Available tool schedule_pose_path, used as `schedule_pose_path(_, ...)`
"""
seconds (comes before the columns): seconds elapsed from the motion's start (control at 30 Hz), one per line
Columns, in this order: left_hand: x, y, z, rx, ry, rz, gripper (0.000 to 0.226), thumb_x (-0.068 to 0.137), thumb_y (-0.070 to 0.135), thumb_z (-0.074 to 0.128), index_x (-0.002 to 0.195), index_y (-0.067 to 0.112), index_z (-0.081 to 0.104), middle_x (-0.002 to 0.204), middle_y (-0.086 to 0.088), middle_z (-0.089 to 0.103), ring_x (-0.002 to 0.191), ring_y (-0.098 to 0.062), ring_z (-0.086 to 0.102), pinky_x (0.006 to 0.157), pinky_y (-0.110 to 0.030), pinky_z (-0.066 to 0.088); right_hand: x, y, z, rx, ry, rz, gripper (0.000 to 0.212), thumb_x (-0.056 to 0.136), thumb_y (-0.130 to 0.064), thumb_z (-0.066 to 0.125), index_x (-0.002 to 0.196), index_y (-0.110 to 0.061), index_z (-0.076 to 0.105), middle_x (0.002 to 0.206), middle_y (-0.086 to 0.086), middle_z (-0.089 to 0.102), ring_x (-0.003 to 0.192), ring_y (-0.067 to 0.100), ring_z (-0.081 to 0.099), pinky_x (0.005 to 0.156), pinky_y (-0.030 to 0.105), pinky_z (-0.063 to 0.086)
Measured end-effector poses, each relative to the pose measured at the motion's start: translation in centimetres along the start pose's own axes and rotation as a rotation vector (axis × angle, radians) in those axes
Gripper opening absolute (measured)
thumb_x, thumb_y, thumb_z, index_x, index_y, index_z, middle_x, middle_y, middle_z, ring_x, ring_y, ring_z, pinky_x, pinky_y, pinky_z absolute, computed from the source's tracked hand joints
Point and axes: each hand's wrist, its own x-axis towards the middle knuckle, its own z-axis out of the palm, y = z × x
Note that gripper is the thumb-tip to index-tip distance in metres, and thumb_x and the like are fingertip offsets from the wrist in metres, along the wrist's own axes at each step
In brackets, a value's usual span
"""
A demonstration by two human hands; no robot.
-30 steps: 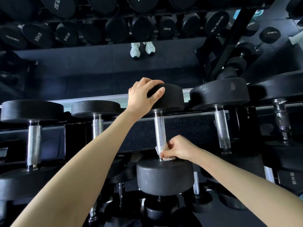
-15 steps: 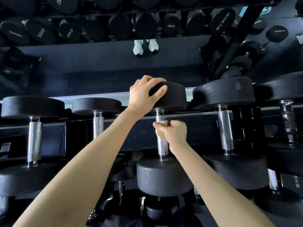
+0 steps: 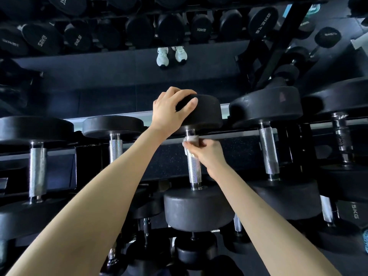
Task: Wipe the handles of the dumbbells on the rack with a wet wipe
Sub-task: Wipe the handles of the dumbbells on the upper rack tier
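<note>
1. Both hands are busy. At the far end of one dumbbell, the left hand [image 3: 171, 108] is curled over the far rubber head [image 3: 205, 114], fingers and thumb clasping its rim. Just below that head, the right hand [image 3: 207, 154] is wrapped round the knurled handle [image 3: 194, 170], pressing a white wet wipe [image 3: 192, 139] against the steel.
2. That dumbbell lies on the rack [image 3: 169, 160], with its near rubber head [image 3: 197, 208] below the right wrist. It looks heavy and rigid, so I judge it better steadied by a head, as the left hand does, than lifted.
3. The wipe is thin, soft and damp. It will likely bunch or snag on the knurling, so a full wrap of the fingers suits it better than a fingertip pinch.
4. Most of the wipe is hidden inside the right fist, and only a crumpled edge shows above the fingers. The handle's back face is out of sight. The neighbouring handles, one left of the left forearm [image 3: 115, 150] and one right of the right hand [image 3: 268, 150], give no sign of whether they are clean. The lower tier under the forearms is dark and mostly covered.
</note>
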Motion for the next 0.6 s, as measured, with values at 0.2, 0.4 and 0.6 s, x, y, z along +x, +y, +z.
schedule_pose_path(0.2, 0.1, -0.1, 0.0, 0.019, 0.006, 0.017, 0.059, 0.081, 0.065, 0.029, 0.117, 0.032, 0.062, 0.113, 0.006, 0.056, 0.105, -0.018, 0.049, 0.102, -0.045, 0.035, -2.4, 1.7, -1.4, -0.394, -0.155, 0.116, 0.045, 0.072, -0.034, 0.079, 0.085, 0.006, 0.067, 0.079, 0.007, 0.066, 0.073, 0.016, 0.064, 0.067, 0.025, 0.051)
schedule_pose_path(0.4, 0.0, 0.3, -1.0, 0.064, -0.124, -0.019, 0.043, 0.092, 0.054, 0.042, 0.128, 0.034, 0.054, 0.128, 0.003, 0.052, 0.122, -0.023, 0.042, 0.109, -0.043, 0.026, -4.2, 0.6, -0.8, -0.790, -0.055, 0.047, 0.042, 0.072, -0.042, 0.074, 0.065, -0.011, 0.047, 0.070, 0.001, 0.056, 0.064, 0.014, 0.054, 0.048, 0.018, 0.038)
schedule_pose_path(0.6, -6.3, 1.3, -3.3, -0.008, 0.290, -0.168, 0.017, 0.093, 0.025, 0.054, 0.102, 0.021, 0.067, 0.097, -0.001, 0.063, 0.092, -0.019, 0.056, 0.086, -0.032, 0.044, -6.9, -0.5, -0.1, -0.406, 0.013, -0.125, 0.026, 0.088, -0.036, 0.060, 0.080, -0.012, 0.061, 0.077, 0.001, 0.061, 0.076, 0.017, 0.059, 0.069, 0.026, 0.043)
